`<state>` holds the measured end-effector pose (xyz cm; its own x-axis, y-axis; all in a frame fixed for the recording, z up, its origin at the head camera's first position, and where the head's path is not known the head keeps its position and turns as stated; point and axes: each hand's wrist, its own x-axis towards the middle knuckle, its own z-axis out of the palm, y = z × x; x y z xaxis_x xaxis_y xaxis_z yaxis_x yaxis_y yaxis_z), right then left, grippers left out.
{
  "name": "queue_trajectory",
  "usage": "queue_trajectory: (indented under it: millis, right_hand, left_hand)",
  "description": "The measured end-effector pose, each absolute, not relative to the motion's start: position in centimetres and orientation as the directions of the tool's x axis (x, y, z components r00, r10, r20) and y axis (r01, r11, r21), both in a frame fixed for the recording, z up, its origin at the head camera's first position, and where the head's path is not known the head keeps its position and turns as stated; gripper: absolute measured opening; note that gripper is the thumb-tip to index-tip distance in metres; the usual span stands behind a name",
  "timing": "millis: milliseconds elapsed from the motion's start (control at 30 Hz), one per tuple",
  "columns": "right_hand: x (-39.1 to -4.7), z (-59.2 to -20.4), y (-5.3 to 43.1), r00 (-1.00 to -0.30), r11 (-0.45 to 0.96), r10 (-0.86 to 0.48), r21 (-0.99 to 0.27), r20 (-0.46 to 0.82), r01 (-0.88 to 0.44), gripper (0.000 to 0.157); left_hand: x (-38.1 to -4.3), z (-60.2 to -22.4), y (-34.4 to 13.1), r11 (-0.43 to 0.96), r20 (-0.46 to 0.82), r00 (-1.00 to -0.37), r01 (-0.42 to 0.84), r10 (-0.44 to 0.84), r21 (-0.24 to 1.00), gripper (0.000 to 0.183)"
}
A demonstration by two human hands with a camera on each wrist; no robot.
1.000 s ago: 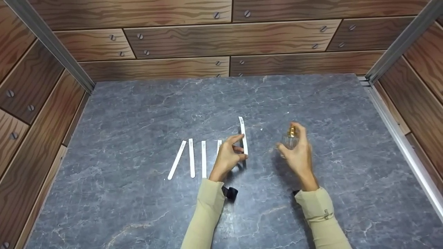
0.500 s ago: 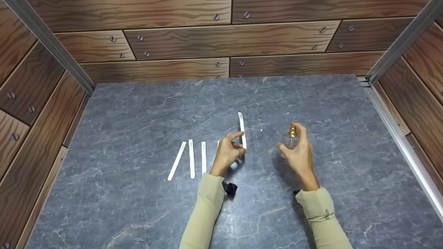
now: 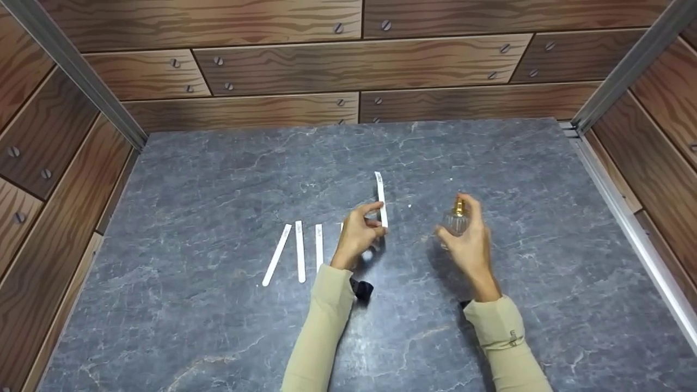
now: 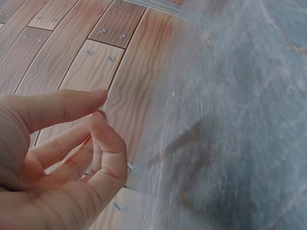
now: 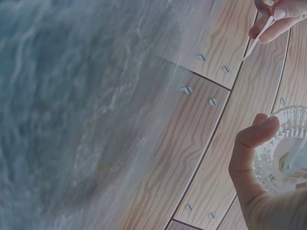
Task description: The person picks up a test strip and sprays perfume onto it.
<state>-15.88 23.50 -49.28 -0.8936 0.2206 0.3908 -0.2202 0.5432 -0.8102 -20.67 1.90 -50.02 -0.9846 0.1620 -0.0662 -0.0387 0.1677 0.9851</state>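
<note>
Lower left of centre, three white strips (image 3: pixel 300 251) lie on the grey marbled desk (image 3: pixel 190 239), the leftmost slanted; the left sleeve (image 3: pixel 321 326) now covers the foot of the third, which showed nearly whole a second ago. A fourth strip (image 3: pixel 342 227) shows only as a sliver, more hidden now behind the left hand (image 3: pixel 356 233), whose fingers pinch a fifth, the raised strip (image 3: pixel 380 189), just right of centre. Hand and raised strip have shifted up the frame. Two white specks (image 3: pixel 409 206) lie between that strip and the one glass bottle (image 3: pixel 456 224), right of centre, which has hardly moved. The right hand (image 3: pixel 472 242) grasps it, its index finger on the gold top (image 3: pixel 459 206), partly hiding the glass. Plank-patterned panels (image 3: pixel 283 65) cross the top of the frame.
</note>
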Motion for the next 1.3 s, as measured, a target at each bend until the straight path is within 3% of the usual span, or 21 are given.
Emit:
queue_trajectory:
  millis: [267,567,1033,1300]
  right_hand:
    - [-15.9,-49.1,23.5,-0.893,0.535,0.234,-0.818,0.385,-0.213,0.068]
    - [-15.9,-49.4,23.6,-0.891,0.547,0.233,-0.810,0.389,-0.211,0.068]
    - [-16.2,-49.3,23.5,-0.890,0.517,0.225,-0.823,0.396,-0.235,0.068]
    - [-16.3,-49.5,23.6,-0.878,0.527,0.210,-0.807,0.430,-0.269,0.069]
  left_hand:
    - [-21.3,-50.3,2.2,0.187,-0.038,-0.983,-0.003,0.180,0.982,0.051]
    - [-22.2,-50.9,2.6,0.142,-0.113,-0.975,-0.086,0.189,0.986,0.044]
    - [-24.3,-51.0,3.2,0.176,-0.112,-0.985,-0.088,0.131,0.980,0.028]
    - [-25.1,-50.8,4.2,0.039,-0.173,-0.981,-0.170,0.091,0.985,0.026]
